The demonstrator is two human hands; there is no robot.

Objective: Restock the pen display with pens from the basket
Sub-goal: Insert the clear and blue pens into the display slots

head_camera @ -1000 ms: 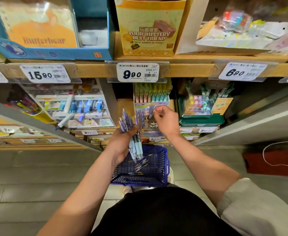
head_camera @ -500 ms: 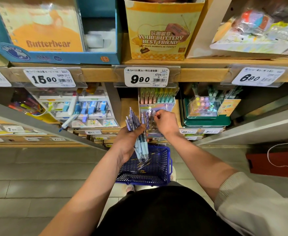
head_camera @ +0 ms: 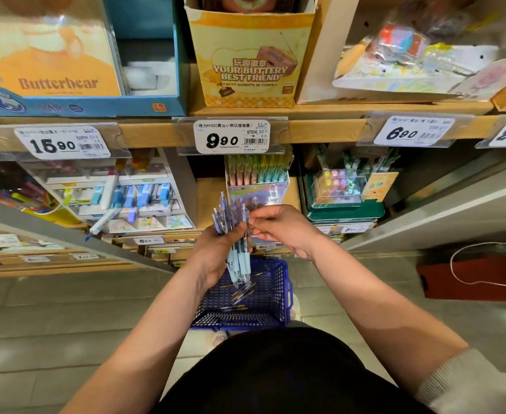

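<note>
below wooden shelves point(head_camera: 320, 131), left hand point(head_camera: 212, 253) grip closed round lilac-topped, pale-blue pens point(head_camera: 241, 258); right hand point(head_camera: 286, 231) grip unclear.

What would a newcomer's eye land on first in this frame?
Dead centre, the left hand grips a fat bundle of purple-and-blue pens, with the right hand at its upper end, in front of the lower shelf. Just below sits the blue mesh basket on the floor, a few pens lying in it. Above, the bold 9.90 price tag on the shelf edge stands out under the yellow Your Buttery Best Friend box.
</note>
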